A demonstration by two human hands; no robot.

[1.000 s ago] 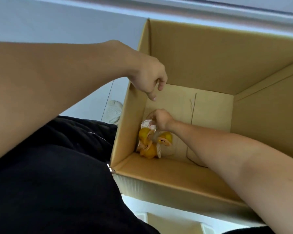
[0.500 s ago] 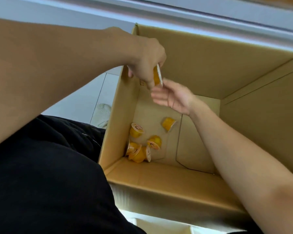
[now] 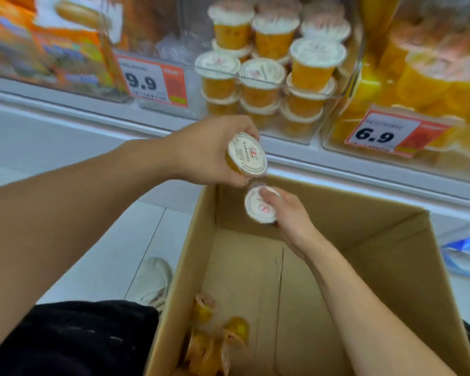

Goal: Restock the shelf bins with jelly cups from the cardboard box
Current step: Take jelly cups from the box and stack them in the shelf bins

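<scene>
Cardboard box (image 3: pixel 364 240) at 6 o'clock; bin (image 3: pixel 272 85) at 12. Left hand (image 3: pixel 209 153) grips cup (image 3: pixel 247 154), right hand (image 3: pixel 291 213) grips cup 2 (image 3: pixel 261 204). Advise stacking upright, lids up.

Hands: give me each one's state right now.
Left hand: grips a white-lidded orange jelly cup.
Right hand: grips another white-lidded jelly cup.

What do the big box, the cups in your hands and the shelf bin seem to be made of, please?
Box: brown corrugated cardboard, matte, with folded flaps. Cup in left hand and cup in right hand: probably clear plastic, orange filling showing through, under a white printed peel lid, likely film. Shelf bin: clear glossy plastic, seemingly acrylic.
</scene>
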